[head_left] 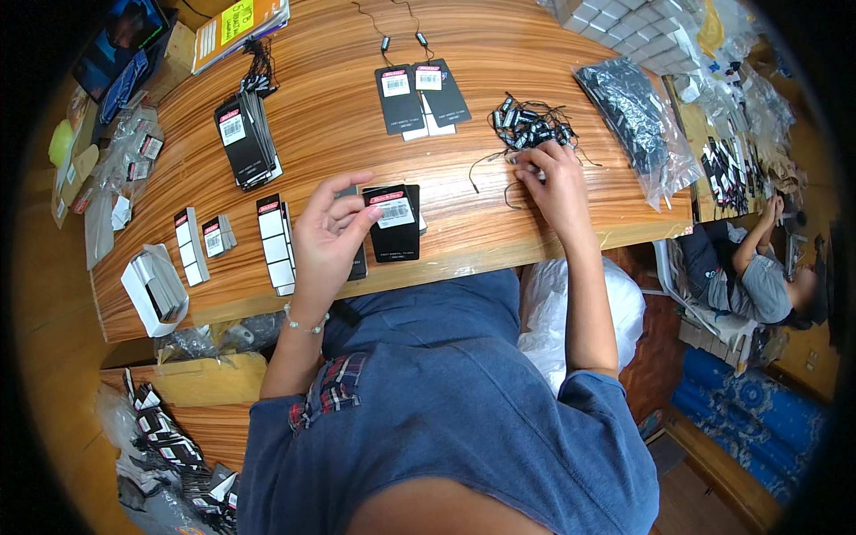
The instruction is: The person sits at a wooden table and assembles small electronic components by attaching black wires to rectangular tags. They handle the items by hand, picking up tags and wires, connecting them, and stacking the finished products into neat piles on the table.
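Both forearms [588, 308] reach forward, left fingers [342, 184] and right fingers [541, 157] partly bent.

This looks like a small workshop for assembling or packing tags. The wood-grained counter [330, 107] carries a stack of black tags [241, 147] at upper left and a heap of black cords [530, 125] right of top centre. White boxes [624, 31] crowd the upper right, and a bulging bag of tags [169, 437] fills the lower left. At the right edge, a co-worker [765, 287] sits at another work surface.
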The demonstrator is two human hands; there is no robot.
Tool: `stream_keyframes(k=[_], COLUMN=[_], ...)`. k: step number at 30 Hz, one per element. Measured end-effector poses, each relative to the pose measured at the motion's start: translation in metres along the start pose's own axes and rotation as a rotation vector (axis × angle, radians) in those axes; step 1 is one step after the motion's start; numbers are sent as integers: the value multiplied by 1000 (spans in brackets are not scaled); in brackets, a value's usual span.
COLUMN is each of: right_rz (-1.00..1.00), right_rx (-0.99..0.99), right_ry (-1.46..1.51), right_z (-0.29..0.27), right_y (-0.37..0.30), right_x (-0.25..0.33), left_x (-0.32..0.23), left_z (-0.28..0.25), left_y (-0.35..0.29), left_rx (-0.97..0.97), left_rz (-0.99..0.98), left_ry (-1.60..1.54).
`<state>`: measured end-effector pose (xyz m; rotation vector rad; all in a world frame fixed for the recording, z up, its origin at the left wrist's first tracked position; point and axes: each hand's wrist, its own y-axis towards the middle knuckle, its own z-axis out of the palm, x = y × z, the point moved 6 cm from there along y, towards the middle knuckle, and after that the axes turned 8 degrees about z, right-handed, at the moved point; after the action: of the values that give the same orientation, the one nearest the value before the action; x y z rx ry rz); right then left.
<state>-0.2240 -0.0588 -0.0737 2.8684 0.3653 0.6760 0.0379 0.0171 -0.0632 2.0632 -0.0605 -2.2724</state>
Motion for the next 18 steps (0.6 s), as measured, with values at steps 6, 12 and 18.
stream_keyframes(k=[6,12,18], right_rz=[-134,-124,441], right_rx=[-69,-85,-111], right_ry=[-30,52,1239], right_z=[8,8,-9], right_y=[10,13,22], right_x=[-3,-8,-28], left_x=[1,9,16], left_z=[26,28,49], left_y=[7,10,19], left_rx=[64,106,240], left_rz=[-1,-62,-126], left_ry=[-24,-43,-118])
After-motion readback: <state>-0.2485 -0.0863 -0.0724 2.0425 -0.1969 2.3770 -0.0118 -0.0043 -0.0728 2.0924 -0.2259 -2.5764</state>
